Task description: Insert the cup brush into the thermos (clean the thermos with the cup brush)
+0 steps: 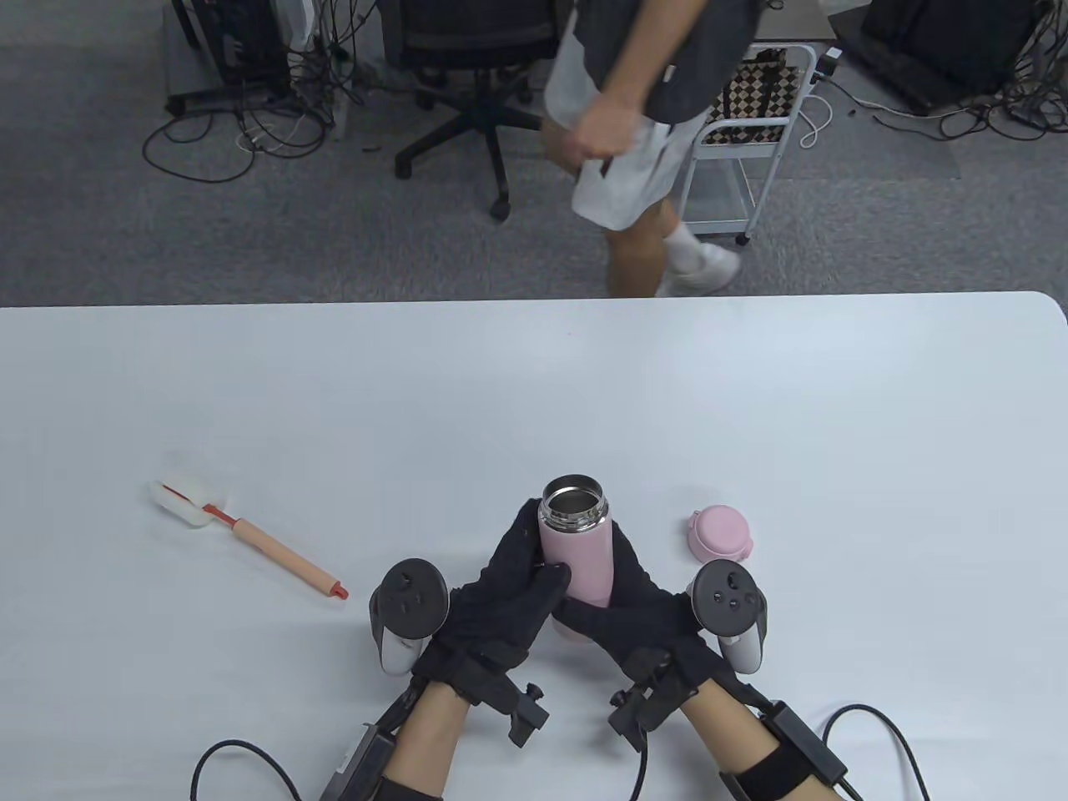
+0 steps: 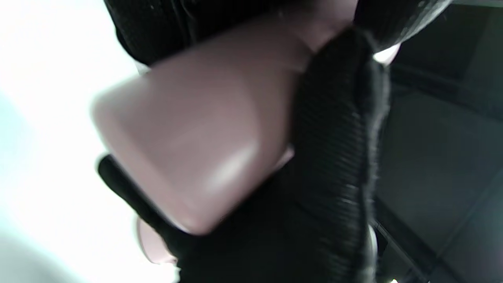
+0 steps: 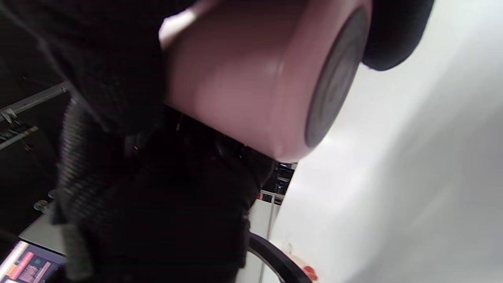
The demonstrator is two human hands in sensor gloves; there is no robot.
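A pink thermos (image 1: 576,551) with an open steel mouth is held upright, lifted a little off the white table (image 1: 534,392). My left hand (image 1: 509,584) grips its left side and my right hand (image 1: 622,596) grips its right side and lower body. The thermos also fills the left wrist view (image 2: 196,133), and in the right wrist view (image 3: 259,78) its grey base hangs above the table. The cup brush (image 1: 250,538), with a white head, tan handle and red tip, lies flat on the table to the left, apart from both hands.
The pink thermos lid (image 1: 720,534) lies on the table just right of the thermos. A person (image 1: 634,125) walks on the floor beyond the table's far edge, near an office chair (image 1: 476,92) and a white cart (image 1: 751,125).
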